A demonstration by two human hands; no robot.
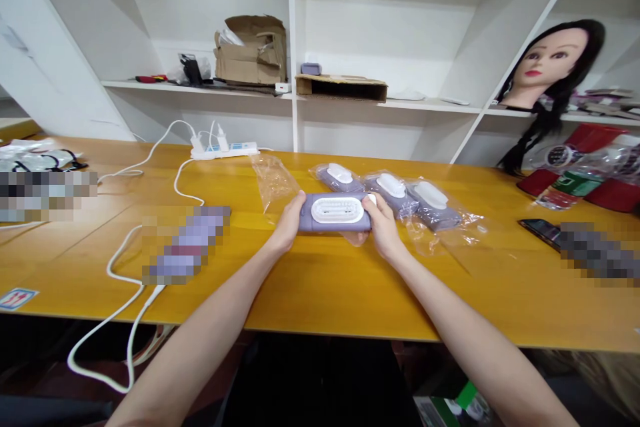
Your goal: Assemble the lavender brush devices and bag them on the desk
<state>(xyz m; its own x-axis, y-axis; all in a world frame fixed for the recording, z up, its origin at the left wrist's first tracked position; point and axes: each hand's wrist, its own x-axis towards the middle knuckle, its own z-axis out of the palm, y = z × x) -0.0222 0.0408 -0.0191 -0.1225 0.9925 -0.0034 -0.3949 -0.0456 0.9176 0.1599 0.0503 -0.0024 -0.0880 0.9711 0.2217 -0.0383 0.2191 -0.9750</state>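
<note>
My left hand (pixel 289 223) is closed on the left end of a purple handheld device (pixel 305 213). The device has a white oval face with a raised rim and rows of small details facing up toward me. My right hand (pixel 384 227) grips its other end, close to a small white part at the corner. Both hands hold it level, above the table. Behind and to the right lie three similar purple devices in clear plastic bags, one on the left (pixel 340 177), one in the middle (pixel 393 188) and one on the right (pixel 433 203).
A loose clear plastic bag (pixel 274 183) lies left of the device. Farther back is a white power strip (pixel 225 151) with cables. A blurred-out phone (pixel 193 243) is left; another phone (pixel 543 232) is right, near a plastic bottle (pixel 575 180). Shelves hold cardboard boxes (pixel 255 57) and a mannequin head (pixel 550 67).
</note>
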